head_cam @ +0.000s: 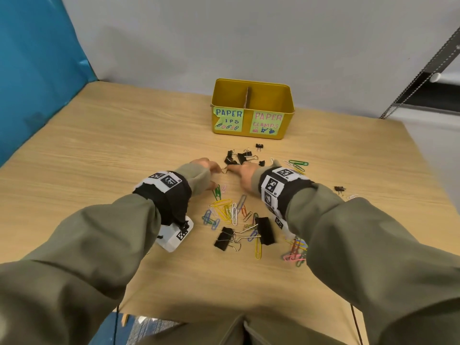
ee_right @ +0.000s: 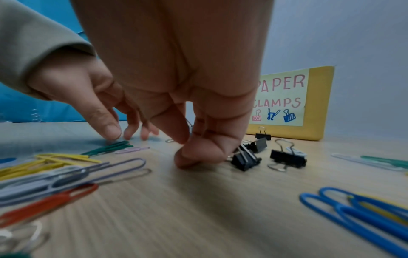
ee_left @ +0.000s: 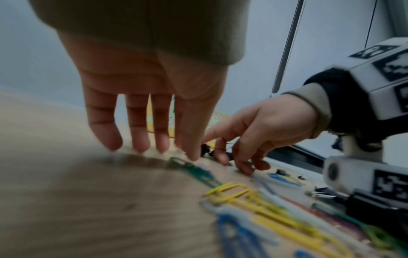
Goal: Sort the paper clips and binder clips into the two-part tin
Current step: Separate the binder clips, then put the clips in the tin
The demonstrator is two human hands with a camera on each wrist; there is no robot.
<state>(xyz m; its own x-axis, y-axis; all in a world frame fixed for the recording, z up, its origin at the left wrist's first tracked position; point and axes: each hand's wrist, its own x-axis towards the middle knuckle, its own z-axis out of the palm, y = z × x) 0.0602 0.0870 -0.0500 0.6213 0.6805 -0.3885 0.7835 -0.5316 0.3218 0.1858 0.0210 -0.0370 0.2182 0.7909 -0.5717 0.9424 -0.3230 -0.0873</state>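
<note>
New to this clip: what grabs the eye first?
The yellow tin at the table's far side, with hand-lettered labels, "PAPER CLAMPS" on its right half. In front of it, a scatter of coloured paper clips mixed with black binder clips on the wooden table. Both hands reach into the pile: the left hand with fingers spread over a green clip, the right hand by the small binder clips.

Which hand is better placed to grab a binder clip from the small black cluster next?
Right hand, probably: its fingertips rest beside the cluster of small black binder clips. The left hand reaches toward the green paper clips instead.
</note>
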